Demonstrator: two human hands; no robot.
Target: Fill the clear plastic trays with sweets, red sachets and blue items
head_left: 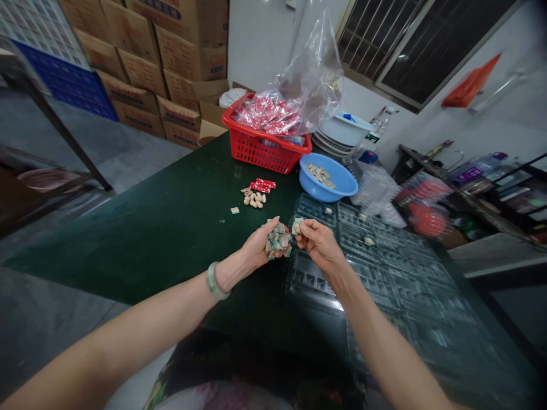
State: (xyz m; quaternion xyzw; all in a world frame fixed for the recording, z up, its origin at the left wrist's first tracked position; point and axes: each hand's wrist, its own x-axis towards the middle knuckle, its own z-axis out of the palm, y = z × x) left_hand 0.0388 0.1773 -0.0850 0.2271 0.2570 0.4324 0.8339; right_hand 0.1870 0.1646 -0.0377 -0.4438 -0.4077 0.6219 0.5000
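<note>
My left hand [253, 248], with a pale green bangle at the wrist, is cupped around a heap of small square pieces [278, 242] with pale pink and teal stripes. Close beside it, my right hand [323, 245] pinches a small striped piece [297, 226] between thumb and fingers; whether it is one or more I cannot tell. Clear plastic compartment trays [387, 279] lie under and to the right of my right hand. A few of their compartments hold a piece, such as the one [369, 241] further right. A loose piece [235, 210] lies on the green table [179, 228].
Behind my hands are peanuts [255, 200] and red packets [262, 185]. A blue bowl [328, 194] holds more pieces. Further back, a red basket [265, 152] carries a plastic bag [273, 114] of red packets. Cardboard boxes [137, 71] are stacked by the wall.
</note>
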